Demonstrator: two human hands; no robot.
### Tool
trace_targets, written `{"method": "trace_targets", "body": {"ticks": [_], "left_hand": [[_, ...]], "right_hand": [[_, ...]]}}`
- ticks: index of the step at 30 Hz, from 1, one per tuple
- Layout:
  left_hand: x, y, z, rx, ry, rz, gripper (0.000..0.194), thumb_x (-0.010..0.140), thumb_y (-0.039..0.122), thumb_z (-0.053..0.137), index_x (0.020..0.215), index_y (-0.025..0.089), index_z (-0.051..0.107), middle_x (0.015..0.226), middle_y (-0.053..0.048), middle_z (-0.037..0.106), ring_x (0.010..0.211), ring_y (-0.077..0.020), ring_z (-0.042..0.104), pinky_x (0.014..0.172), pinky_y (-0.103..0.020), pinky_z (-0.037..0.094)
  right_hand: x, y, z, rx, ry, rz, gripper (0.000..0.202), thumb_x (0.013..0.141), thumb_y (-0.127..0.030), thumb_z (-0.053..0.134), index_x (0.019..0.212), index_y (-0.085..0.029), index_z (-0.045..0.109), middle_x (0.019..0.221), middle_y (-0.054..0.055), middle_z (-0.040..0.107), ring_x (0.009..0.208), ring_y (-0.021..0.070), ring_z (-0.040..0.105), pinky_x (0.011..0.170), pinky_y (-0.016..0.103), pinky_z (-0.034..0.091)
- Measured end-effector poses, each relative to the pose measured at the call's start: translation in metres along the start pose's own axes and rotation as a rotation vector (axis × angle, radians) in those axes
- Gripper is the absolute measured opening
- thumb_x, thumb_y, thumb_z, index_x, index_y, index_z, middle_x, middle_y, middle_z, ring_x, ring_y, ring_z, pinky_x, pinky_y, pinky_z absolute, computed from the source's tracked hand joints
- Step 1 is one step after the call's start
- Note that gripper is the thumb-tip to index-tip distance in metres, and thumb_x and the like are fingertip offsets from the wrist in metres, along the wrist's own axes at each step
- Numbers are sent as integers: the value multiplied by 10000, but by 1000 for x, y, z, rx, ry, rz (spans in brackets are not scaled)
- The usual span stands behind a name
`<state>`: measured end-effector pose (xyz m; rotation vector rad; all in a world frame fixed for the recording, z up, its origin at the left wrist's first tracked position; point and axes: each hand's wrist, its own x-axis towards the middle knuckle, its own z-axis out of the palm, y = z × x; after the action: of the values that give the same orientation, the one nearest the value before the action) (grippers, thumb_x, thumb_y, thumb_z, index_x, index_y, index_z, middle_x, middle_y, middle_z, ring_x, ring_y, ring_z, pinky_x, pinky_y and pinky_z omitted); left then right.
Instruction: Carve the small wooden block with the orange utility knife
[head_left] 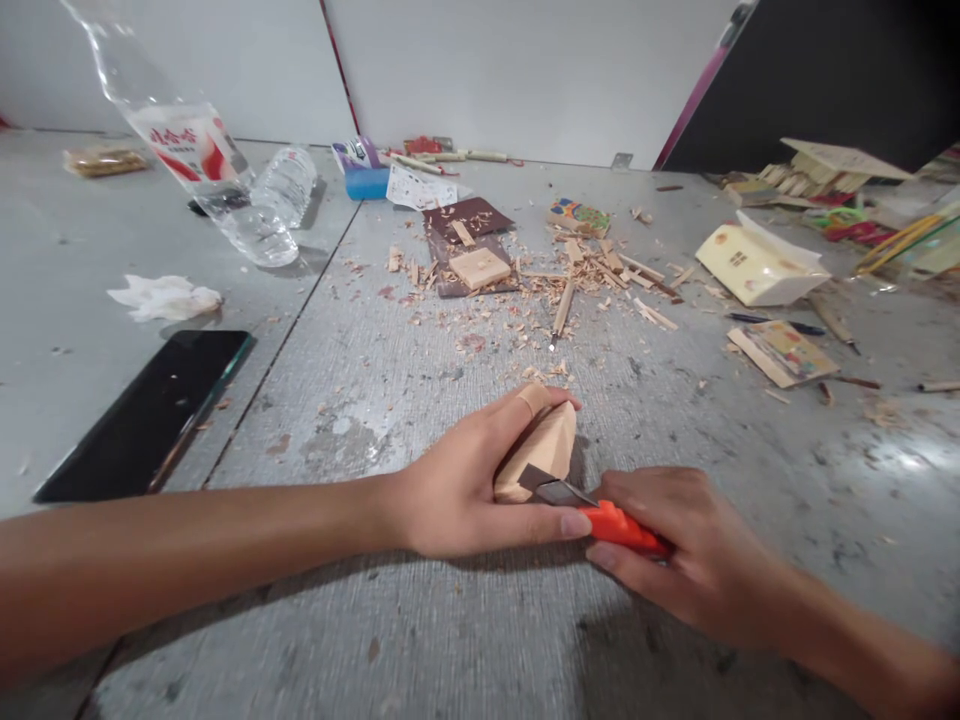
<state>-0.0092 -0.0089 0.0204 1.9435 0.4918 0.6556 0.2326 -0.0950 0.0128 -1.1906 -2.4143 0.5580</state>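
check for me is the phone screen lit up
No, the phone lies flat on the table left of the left hand, and its screen is plain black.

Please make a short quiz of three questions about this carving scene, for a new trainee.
1. True or false: the left hand grips the wooden block on the table.
2. The right hand holds: A) a pencil B) an orange-handled knife C) a brush
3. What lies flat to the left of the left forearm?

Key: 1 true. 2 B. 3 a black phone.
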Motion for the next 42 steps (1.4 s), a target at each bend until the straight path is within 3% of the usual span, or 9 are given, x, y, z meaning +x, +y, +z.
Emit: {"method": "trace_targets", "body": {"ticks": [27, 42], "left_hand": [[2, 0, -1, 53, -64, 48, 732, 857, 541, 789, 1389, 151, 470, 1165, -128, 648, 972, -264, 622, 875, -411, 499], [1, -1, 0, 52, -64, 63, 719, 862, 528, 786, 1383, 141, 476, 1159, -131, 654, 977, -270, 631, 876, -414, 500]], "right_hand": [[0, 1, -5, -3, -116, 36, 236, 1058, -359, 546, 886, -204, 589, 734, -15, 638, 641, 152, 554, 637, 296, 335], [1, 0, -6, -5, -117, 37, 211, 1051, -355, 562, 904, -212, 613, 740, -11, 663, 642, 155, 579, 637, 301, 358]]}}
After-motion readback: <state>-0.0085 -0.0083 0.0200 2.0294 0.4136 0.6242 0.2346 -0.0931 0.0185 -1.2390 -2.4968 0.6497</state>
